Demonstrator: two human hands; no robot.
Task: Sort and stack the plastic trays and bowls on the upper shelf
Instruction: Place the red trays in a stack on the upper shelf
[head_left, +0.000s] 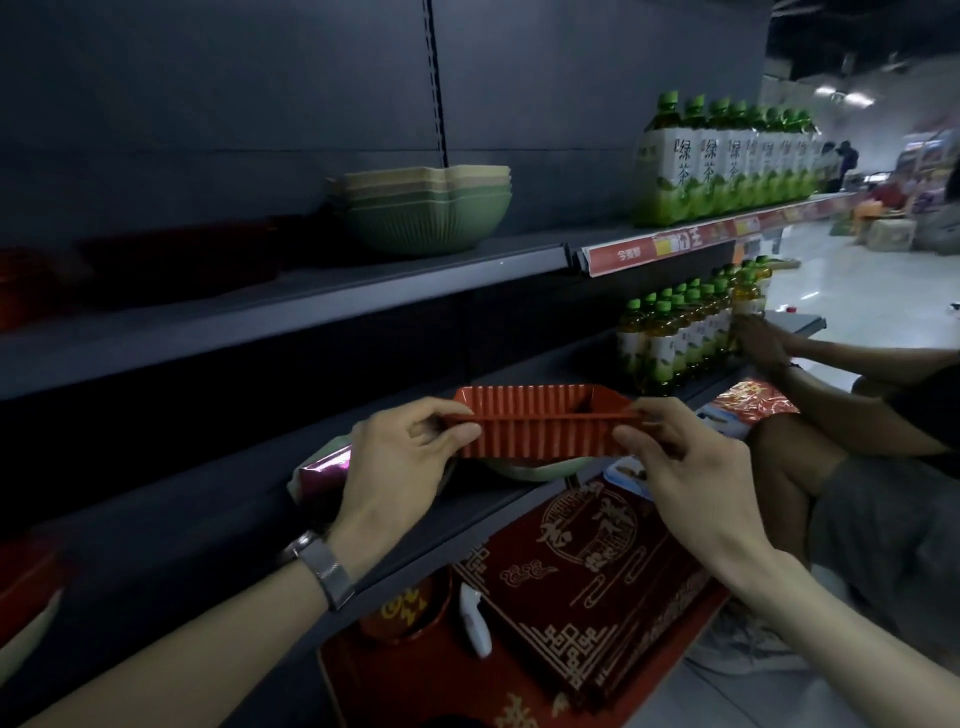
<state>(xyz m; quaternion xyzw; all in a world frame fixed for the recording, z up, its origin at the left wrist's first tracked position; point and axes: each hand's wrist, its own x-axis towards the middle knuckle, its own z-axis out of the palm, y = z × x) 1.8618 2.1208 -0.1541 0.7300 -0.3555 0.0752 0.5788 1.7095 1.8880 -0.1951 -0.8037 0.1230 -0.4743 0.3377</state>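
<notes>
- Holding a red ribbed tray (540, 426) level between both hands, in mid-air just in front of the lower shelf (218, 525) and well below the upper shelf (291, 306).
- My left hand (400, 457) pinches the tray's left end, with the thumb on the rim and the fingers curled against the ribbed near wall. A metal-banded watch (324, 566) sits on that wrist.
- My right hand (691, 457) pinches the tray's right end, with the thumb along the rim and the fingertips on the near wall.
- Just beneath the tray, a pale green bowl (524, 472) rests on the lower shelf, mostly hidden.
- On the upper shelf, near its middle, stands a nested stack of bowls (421, 213), green at the bottom with paler ones above.
- Left of that stack, on the same shelf, lie dark red trays (176, 265). They are blurred in shadow and I cannot tell how many there are.
- Far right on the upper shelf stands a row of green tea bottles (727, 161) with green caps.
- A second group of bottles (680, 332) stands at the right end of the lower shelf, with another person's hand (761, 340) right beside them.
- Near and below the lower shelf lie red boxes with gold patterns (587, 571).
</notes>
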